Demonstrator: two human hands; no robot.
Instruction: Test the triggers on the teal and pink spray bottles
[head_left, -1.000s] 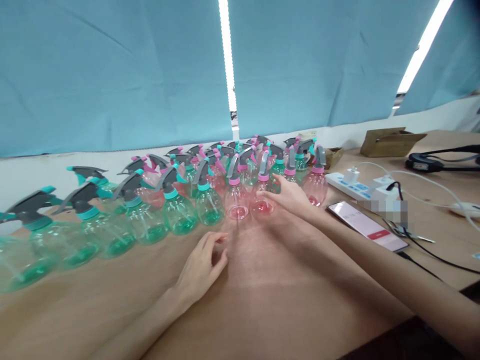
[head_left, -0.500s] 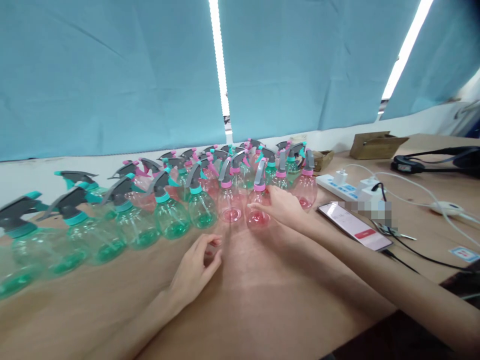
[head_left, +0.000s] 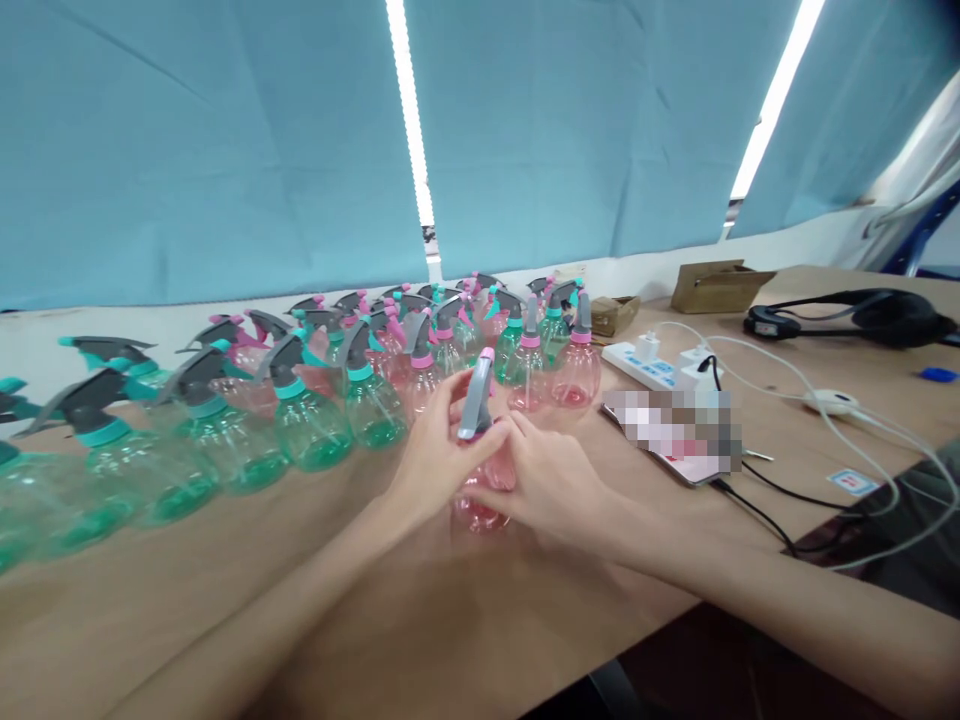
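In front of me stands a clear pink spray bottle (head_left: 484, 505) with a grey trigger head. My left hand (head_left: 439, 430) is closed around its neck and head from the left. From the right, my right hand (head_left: 551, 475) grips the bottle's body, thumb low on the side and fingers near the neck. The hands partly cover the collar and the upper body. Just behind are other spray bottles: a pink one (head_left: 529, 372), another pink one (head_left: 576, 375) at the right end, and a green one (head_left: 377, 405) to the left.
Several more green and pink spray bottles fill the left and back of the brown table (head_left: 360, 620). To the right lie a phone (head_left: 682, 465), a white power strip (head_left: 637, 365), cables, a black headset (head_left: 855, 315) and an open cardboard box (head_left: 716, 288).
My right hand has drawn the pink spray bottle out of the front row towards me. My left hand has moved up and right and taken hold of its neck. The view has shifted right.
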